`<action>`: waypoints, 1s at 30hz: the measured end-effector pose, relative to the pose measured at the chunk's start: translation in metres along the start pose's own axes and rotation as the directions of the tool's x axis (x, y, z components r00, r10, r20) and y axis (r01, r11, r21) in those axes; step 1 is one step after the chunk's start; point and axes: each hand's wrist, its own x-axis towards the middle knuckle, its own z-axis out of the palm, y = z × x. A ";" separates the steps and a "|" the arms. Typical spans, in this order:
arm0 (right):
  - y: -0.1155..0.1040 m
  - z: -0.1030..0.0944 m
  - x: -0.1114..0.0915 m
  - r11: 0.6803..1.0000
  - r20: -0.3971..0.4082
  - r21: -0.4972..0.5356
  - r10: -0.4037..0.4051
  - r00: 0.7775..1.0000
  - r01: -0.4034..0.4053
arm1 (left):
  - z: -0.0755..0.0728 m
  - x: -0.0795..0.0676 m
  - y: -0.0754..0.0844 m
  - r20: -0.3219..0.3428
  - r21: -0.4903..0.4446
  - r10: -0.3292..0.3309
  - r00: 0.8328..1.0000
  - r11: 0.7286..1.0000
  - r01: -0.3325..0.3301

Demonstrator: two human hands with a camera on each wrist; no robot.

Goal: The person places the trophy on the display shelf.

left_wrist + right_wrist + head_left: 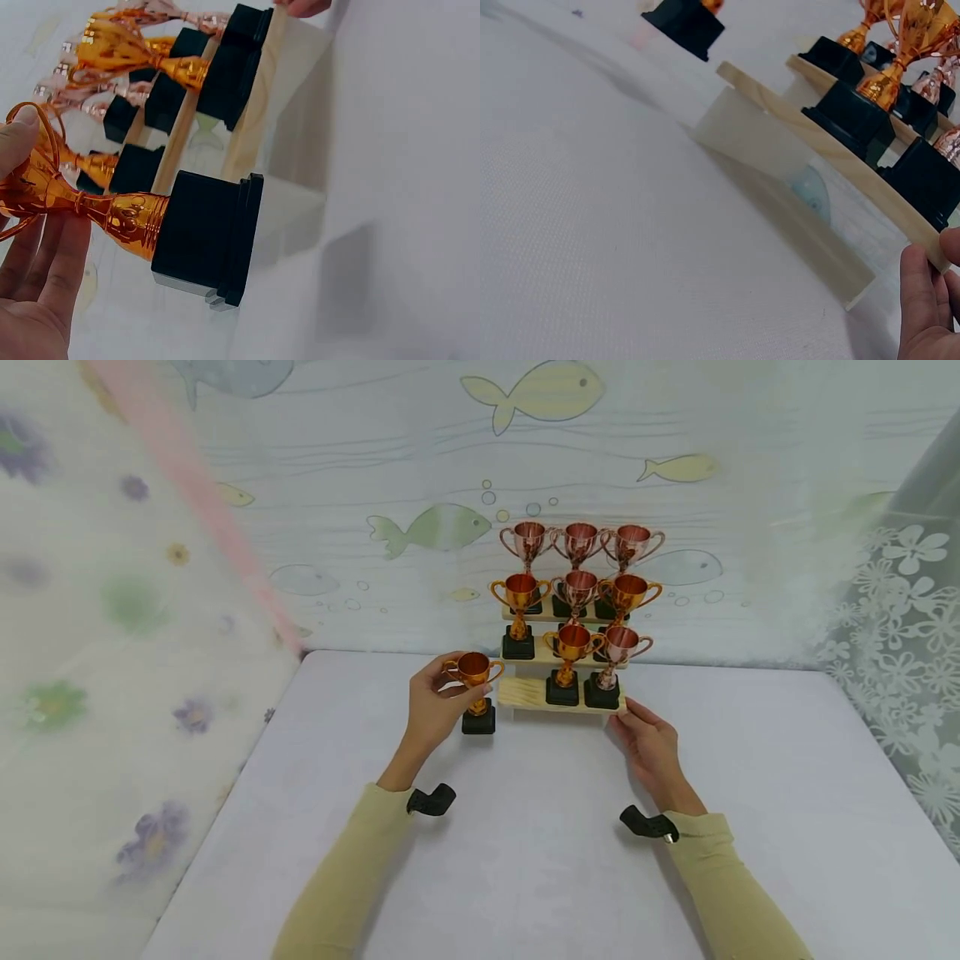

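Observation:
My left hand [435,708] holds an orange-gold trophy cup [478,720] by its bowl, thumb in front and fingers behind. The trophy is upright just left of a tiered wooden display stand [521,692]; its black base [202,232] hangs above the tabletop, its shadow apart from it. With thumb and fingers, my right hand [651,750] pinches the right end of the stand's lowest board [832,165]. On that board, an orange-gold trophy [564,687] stands in the middle and a rose-gold trophy [603,692] at the right end, beside my right hand.
On the middle board stand two orange-gold trophies [519,643] with a rose-gold one [577,589] between them. Three rose-gold trophies [528,539] line the top board. A fish-patterned curtain [337,527] hangs behind the white table [540,860]; flowered fabric [112,693] hangs at the left.

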 end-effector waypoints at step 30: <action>0.000 0.001 0.000 0.997 -0.030 -0.066 0.025 0.999 -0.027 | 0.065 0.031 -0.002 -0.010 -0.032 0.050 0.999 0.998 -0.050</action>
